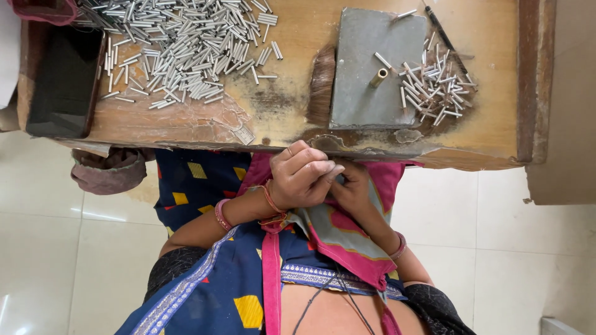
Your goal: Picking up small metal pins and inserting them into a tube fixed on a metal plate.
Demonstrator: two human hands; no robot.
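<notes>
Cloth, a pink and grey-green printed fabric, lies in the person's lap just below the near edge of the wooden workbench, and both hands meet on it. Its long axis runs from under the hands down and to the right, away from the bench edge, toward the person's waist, where its pink border shows.

Left hand sits just under the bench edge, fingers curled inward and bunched, pressing on the cloth; whether it pinches a fold or something small is hidden by its own knuckles. Right hand lies just beside it, touching it, fingers bent into the fabric; its grip cannot be told either. Red and pink bangles ring both wrists.

On the bench, above the hands, a grey metal plate lies flat, with a short brass tube resting on it, its long axis tilted up to the right. A small heap of short metal pins spreads over the plate's right edge, lying every way. Well to the left of the plate a much larger pile of like metal pins covers the bench top. A dark tray stands at the bench's left end.

The bench's near edge is worn and chipped right above the hands. Pale floor tiles lie open to either side of the lap.
</notes>
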